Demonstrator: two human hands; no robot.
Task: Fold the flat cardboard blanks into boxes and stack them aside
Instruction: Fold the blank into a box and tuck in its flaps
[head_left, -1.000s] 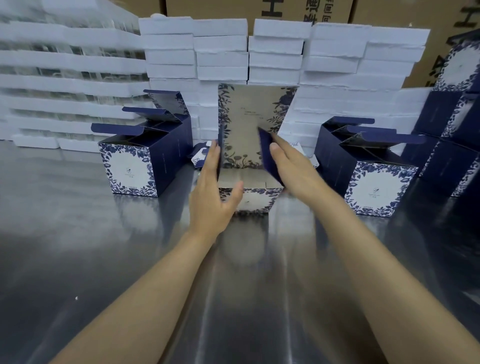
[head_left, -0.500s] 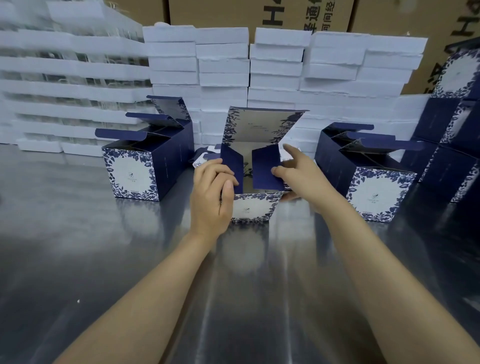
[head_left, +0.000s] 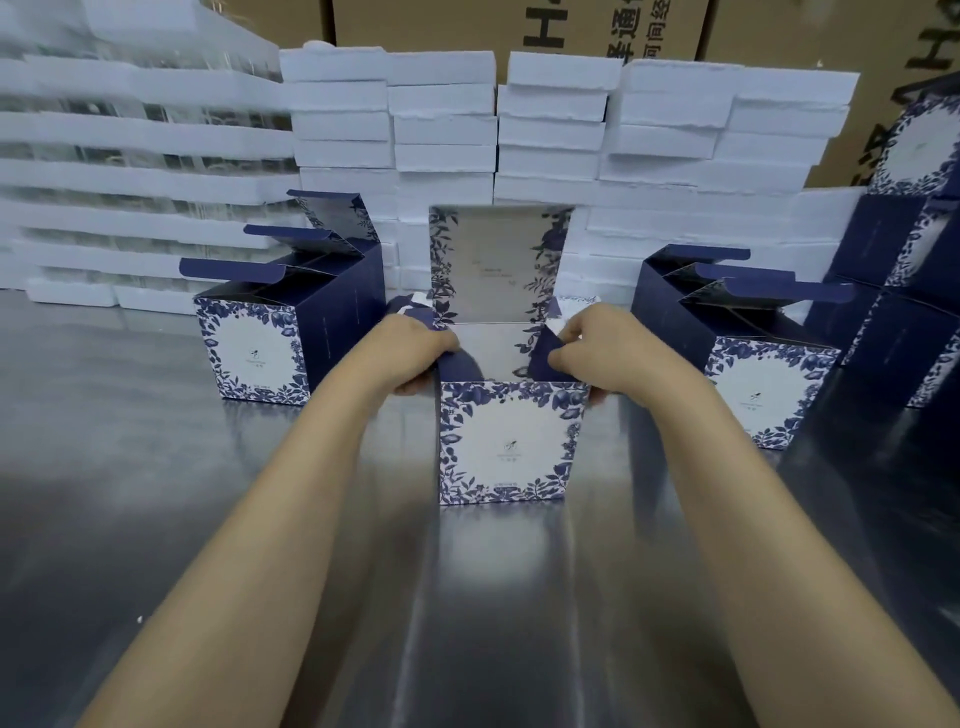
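Box in work stands upright on the table, dead centre, printed face toward the camera, top open. Lid panel stands straight up off the rear wall. Left hand is curled round the left dust flap at the wall's top edge. Right hand pinches the right dust flap, which is tipped inward over the opening. Both hands holding, neither free.

Step as I read it: set the two dust flaps and square the top. Notes:
- Crease each flap on its score line, not above it. Thumb on the line, fingers push the flap over.
- Keep the side walls vertical while folding. Front face looks slightly wider at the top than at the base; may be lens, may be splay. Squeeze the walls in lightly before letting go.
- Don't lean on it. Can't see the bottom closure from here, so can't tell if it's locked.
- Card is glossy print: pinch with pads, no nails, no creases off the score.

Left folded box and right folded box stand with lids open, so probably same end state here, no tuck-in. Box stack at far right looks like the destination. Foam stacks sit close behind, so pull it toward the body before swinging it aside or the lid panel clips them.
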